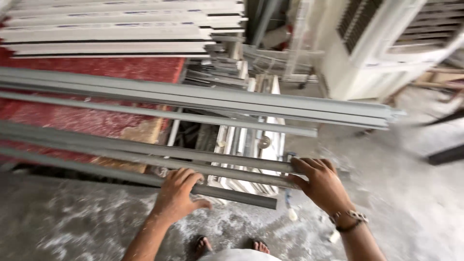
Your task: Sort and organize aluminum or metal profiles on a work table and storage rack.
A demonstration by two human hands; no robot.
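Head view: sandalled feet stand on the dusty floor. The left hand curls over the nearest grey profile bar, while the right hand clasps the ends of the next bars; they seem mid-sort. The bars overhang the red bench's edge, with open floor rightward.

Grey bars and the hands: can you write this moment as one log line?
left hand: gripping nearest grey bar | right hand: on ends of next grey bars | underneath: red-topped table | floor: dusty
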